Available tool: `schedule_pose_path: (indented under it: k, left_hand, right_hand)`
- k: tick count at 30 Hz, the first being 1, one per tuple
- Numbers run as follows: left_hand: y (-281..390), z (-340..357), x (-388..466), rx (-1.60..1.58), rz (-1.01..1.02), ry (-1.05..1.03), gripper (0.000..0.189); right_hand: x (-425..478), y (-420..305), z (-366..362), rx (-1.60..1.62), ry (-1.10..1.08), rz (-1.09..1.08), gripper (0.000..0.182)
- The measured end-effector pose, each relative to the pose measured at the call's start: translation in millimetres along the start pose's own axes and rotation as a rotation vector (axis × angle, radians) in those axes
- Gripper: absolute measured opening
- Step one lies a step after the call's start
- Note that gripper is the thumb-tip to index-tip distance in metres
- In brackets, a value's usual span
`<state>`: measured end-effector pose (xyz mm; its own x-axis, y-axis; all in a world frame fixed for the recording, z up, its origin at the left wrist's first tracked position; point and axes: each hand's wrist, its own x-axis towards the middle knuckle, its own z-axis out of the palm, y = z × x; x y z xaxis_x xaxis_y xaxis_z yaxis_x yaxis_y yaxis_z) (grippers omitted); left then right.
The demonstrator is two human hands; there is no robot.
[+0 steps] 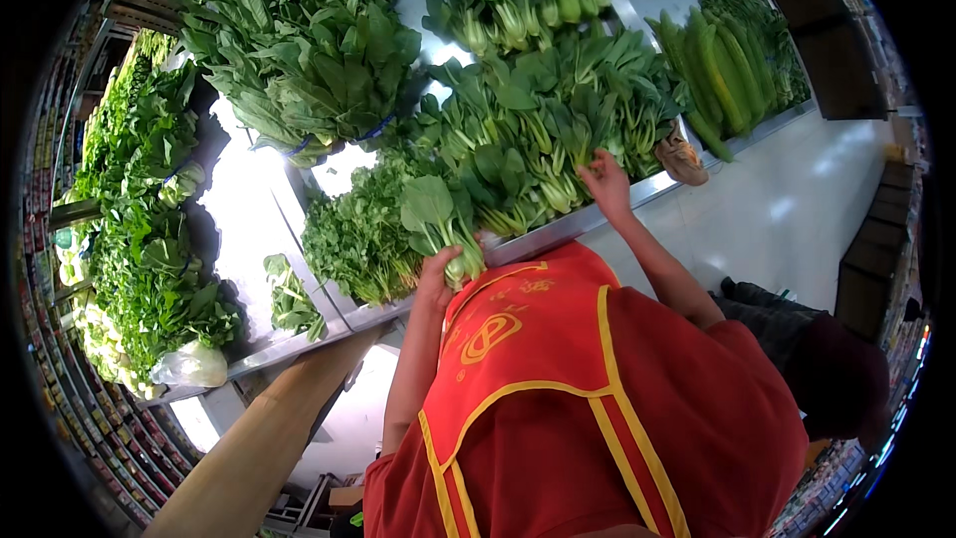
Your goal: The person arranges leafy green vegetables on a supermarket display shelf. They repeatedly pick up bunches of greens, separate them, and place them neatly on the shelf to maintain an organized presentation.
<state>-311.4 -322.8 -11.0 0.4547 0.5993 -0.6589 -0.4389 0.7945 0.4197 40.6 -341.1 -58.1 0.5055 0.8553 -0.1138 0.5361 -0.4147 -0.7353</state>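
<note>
My left hand (437,276) is closed around the pale base of a leafy green bunch (441,220), held upright at the counter's front edge, beside the cilantro-like herbs (366,232). To the right, my right hand (606,178) reaches over the metal rim and touches the stems of a small leafy green plant (582,138) at the front of a large pile of similar greens (523,97). Whether its fingers grip the stems cannot be told. More bok choy (515,22) lies behind that pile.
Romaine-like lettuce (314,52) is heaped at the back left. Long green gourds (717,75) and a crumpled brown item (680,157) lie at right. A metal rim (553,235) edges the counter. A wooden post (261,441) stands lower left; a person (814,351) is at lower right.
</note>
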Motion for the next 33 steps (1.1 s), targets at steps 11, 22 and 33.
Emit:
schedule_pose_path:
  k: [11,22,33]
  left_hand:
    - [-4,6,3,-0.021,0.02,0.014,0.054]
    - [-7,12,4,-0.026,0.072,0.023,0.055]
    - [5,8,-4,-0.103,0.059,-0.001,0.049]
  right_hand:
    - [10,-27,-16,-0.187,-0.12,0.06,0.051]
    - [-22,-43,35,-0.543,-0.544,-0.651,0.066]
    - [-31,-18,39,-0.485,-0.489,-0.81,0.015]
